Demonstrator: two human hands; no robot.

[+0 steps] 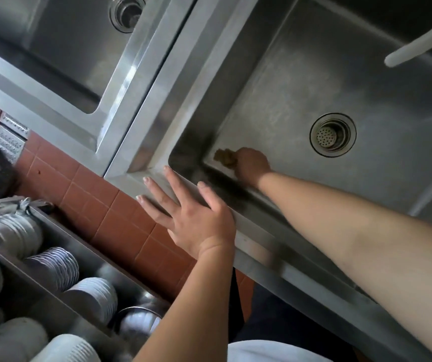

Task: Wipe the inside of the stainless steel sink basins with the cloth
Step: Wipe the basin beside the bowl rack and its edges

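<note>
Steel basin: right hand fisted on cloth; left hand splayed flat, rim.

Stacked bowls in a rack; red floor tiles.

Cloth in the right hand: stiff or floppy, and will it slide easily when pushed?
Likely floppy: the cloth sits bunched into a wad under the right hand. Probably light, being small. It should slide readily across the smooth steel basin, though wetness can't be judged.
</note>
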